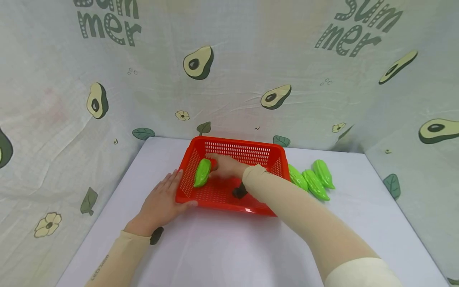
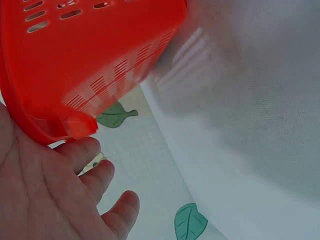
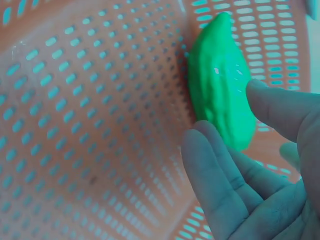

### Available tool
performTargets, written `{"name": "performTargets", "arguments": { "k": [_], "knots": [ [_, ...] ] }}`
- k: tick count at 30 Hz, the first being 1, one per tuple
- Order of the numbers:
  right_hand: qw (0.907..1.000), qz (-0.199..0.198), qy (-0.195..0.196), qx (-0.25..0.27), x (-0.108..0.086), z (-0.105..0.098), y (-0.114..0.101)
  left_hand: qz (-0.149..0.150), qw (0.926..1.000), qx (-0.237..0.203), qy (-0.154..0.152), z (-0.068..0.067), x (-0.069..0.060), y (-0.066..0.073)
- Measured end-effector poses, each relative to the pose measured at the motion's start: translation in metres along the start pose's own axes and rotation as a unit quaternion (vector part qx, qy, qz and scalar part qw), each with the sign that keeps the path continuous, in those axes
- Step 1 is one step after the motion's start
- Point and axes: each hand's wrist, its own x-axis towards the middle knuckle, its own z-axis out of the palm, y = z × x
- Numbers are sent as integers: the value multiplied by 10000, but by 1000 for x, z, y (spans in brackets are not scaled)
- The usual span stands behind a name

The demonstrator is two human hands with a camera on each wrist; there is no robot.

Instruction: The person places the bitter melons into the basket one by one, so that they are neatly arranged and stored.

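A pale cloth backdrop point(image 1: 233, 24) printed with avocados, leaves and lettering folds round the back and sides of a desk point(image 1: 215, 247) under a white covering. On it stands a red perforated plastic basket point(image 1: 229, 207), squarely before the person, probably so that both hands can reach it easily. The left hand point(image 1: 161, 203) lies at its left side, fingers extended along the rim and thumb at the near corner; its grip is not clenched, and the placement seems meant to steady the basket. Inside, 1 glossy green bitter gourd point(image 1: 202, 172) lies by the left wall, which likely keeps it from rolling. The right hand point(image 1: 227, 166) is beside it, thumb and fingers spread about one end; the grip looks released, though light contact cannot be ruled out. On the desk, 3 more bitter gourds point(image 1: 315, 185) sit together right of the basket, 1 partly hidden, perhaps grouped there within the right arm's reach.
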Motion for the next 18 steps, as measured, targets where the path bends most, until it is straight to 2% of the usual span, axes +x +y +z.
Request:
{"name": "performTargets", "arguments": {
  "k": [5, 10, 13, 18],
  "knots": [
    [9993, -65, -41, 378, -18, -24, -2, -55, 10000, -5, -39, 2, 1, -1],
    [9977, -134, 95, 657, -51, -62, -1, -87, 10000, 11, -37, 4, 1, -3],
    [9972, -208, 320, 646, -75, -87, 8, -81, 10000, -10, -29, 4, 1, -4],
    [9939, -91, 703, 842, -119, -117, 38, -35, 10000, -33, -26, 4, 1, -4]
  ]
}}
